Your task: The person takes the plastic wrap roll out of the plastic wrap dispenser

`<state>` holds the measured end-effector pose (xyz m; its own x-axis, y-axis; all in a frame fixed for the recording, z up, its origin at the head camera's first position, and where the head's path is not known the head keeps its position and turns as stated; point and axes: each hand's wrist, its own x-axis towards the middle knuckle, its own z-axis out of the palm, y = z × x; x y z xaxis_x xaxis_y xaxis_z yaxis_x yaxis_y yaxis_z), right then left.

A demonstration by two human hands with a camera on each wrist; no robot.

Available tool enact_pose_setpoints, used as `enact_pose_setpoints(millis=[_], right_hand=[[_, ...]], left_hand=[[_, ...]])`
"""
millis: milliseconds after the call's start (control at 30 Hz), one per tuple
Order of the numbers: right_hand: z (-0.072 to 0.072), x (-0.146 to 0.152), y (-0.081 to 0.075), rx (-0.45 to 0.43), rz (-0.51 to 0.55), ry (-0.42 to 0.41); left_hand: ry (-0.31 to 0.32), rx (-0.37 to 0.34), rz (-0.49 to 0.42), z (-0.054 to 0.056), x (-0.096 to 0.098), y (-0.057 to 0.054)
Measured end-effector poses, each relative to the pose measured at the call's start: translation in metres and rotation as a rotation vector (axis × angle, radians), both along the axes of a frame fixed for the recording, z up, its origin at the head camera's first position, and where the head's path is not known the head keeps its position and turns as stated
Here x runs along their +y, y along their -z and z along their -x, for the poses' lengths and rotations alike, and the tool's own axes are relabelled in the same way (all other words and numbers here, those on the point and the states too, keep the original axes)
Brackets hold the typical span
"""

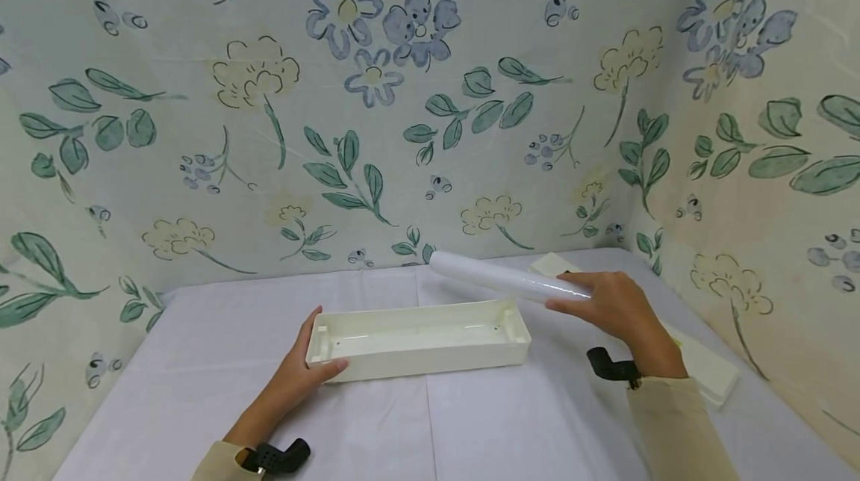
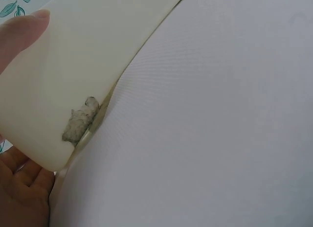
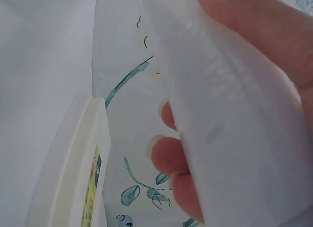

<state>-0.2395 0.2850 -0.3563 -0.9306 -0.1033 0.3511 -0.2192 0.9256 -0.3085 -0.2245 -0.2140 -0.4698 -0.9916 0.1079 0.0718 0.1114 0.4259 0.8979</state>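
A long, cream plastic box [image 1: 430, 361], its top uncovered, lies across the middle of the table. My left hand [image 1: 302, 361] grips its left end, thumb on the front wall and fingers behind the end. A greyish patch [image 2: 80, 122] marks the box's lower edge in the left wrist view. Up in my right hand [image 1: 614, 309] is a glossy white roll of plastic film [image 1: 497, 277], held at its right end. It slants up to the left, above the box's right rear corner. In the right wrist view, thumb and fingers [image 3: 168, 156] wrap round the roll.
A long cream lid-like piece [image 1: 705, 365] lies at the right, partly hidden by my right arm; the right wrist view shows a yellow label [image 3: 91, 188] on it. White cloth [image 1: 376, 429] covers the table. Flower-patterned fabric walls [image 1: 376, 190] stand behind and at the sides.
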Motion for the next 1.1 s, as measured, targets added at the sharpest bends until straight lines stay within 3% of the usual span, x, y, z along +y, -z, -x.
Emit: enact_pose_setpoints(millis=[1100], right_hand=[[0.002,0.018,0.005,-0.051,-0.019,0.054]], left_hand=[[-0.007,-0.003,-0.001,0.001,0.000,0.002]])
